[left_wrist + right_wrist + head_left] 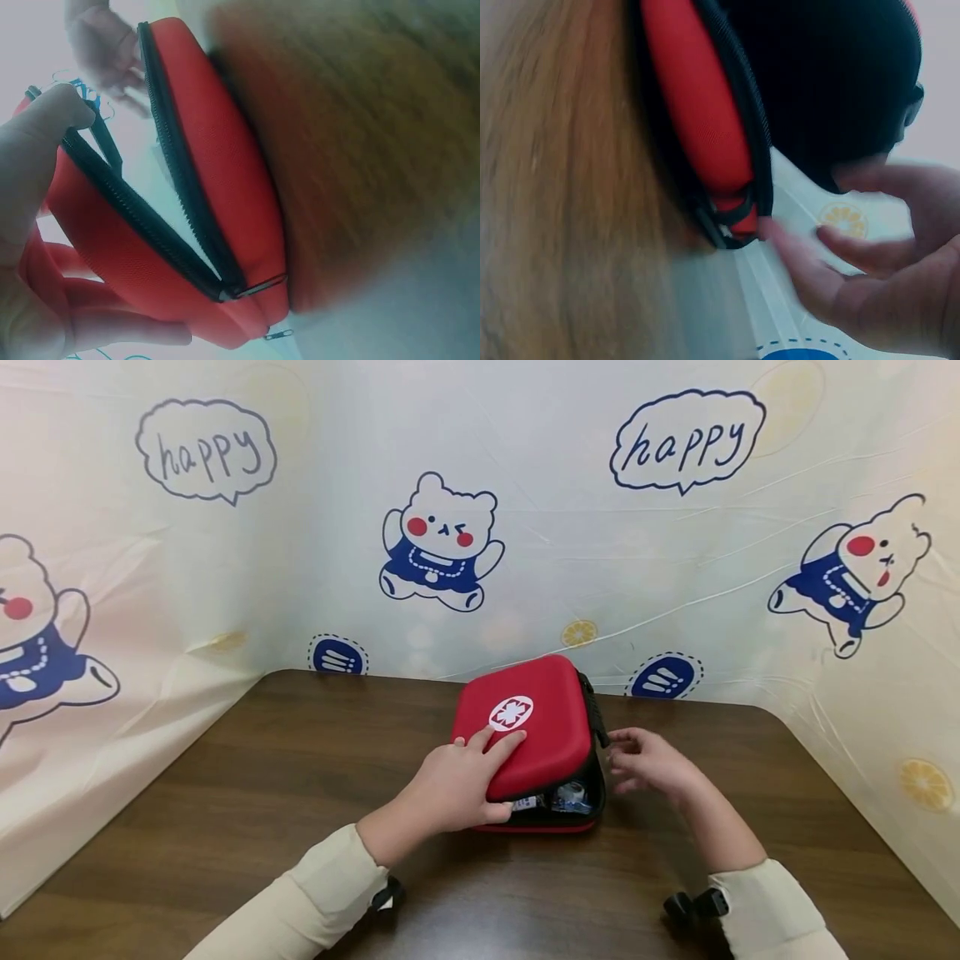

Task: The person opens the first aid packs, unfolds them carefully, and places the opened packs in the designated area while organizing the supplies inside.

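A red first-aid case (543,718) with a white cross emblem stands on the table, its zipper undone and its lid partly raised. My left hand (465,781) grips the lid, fingers spread over its top and thumb at the front zipper edge (112,187). Through the gap at the front, small wrapped packets (572,797) show inside the lower half. Beside the case's right side is my right hand (648,760), fingers loosely bent and holding nothing. In the right wrist view the blurred right hand (885,255) has its fingertips close to the lower half's zipper edge.
The brown wooden table (300,760) extends to both sides of the case. Behind it hangs a pale curtain (555,552) printed with cartoon bears, close to the table's back edge.
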Motion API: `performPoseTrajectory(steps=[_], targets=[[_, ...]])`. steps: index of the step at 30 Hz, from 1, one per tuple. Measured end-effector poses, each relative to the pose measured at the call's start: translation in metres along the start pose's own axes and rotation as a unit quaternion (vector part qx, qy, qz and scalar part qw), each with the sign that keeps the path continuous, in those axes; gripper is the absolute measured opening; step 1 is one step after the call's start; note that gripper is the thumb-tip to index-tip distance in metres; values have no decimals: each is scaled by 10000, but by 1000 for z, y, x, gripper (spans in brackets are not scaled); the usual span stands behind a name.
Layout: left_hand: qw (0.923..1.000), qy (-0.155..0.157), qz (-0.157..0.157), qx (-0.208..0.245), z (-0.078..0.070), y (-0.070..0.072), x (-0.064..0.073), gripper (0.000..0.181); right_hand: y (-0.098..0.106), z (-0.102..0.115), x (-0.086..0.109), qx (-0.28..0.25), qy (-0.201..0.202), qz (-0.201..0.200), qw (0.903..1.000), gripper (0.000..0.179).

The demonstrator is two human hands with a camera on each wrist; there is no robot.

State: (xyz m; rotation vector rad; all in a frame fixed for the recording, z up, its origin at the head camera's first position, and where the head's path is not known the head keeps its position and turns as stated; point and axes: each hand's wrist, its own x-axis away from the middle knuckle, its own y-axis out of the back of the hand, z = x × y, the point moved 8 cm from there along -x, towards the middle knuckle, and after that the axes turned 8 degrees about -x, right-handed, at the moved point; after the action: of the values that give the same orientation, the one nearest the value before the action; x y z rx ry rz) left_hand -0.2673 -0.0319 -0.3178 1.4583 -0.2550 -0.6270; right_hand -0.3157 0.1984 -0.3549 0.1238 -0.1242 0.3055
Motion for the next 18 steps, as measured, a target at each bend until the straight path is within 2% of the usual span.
performPoseTrajectory(steps=[3,5,11,18], targets=[[9998,5,-109,149,3,4,1,93,-10,-11,-4,306,-312,439,9981,70],[9994,44,-171,287,6,7,1,94,-14,-13,-5,413,-308,538,9972,74],[9952,259,-309,888,20,11,6,99,-19,-12,-8,925,-115,402,9948,66],[9854,468,-641,1503,36,18,16,106,-19,-11,-7,1281,-91,286,9913,66]])
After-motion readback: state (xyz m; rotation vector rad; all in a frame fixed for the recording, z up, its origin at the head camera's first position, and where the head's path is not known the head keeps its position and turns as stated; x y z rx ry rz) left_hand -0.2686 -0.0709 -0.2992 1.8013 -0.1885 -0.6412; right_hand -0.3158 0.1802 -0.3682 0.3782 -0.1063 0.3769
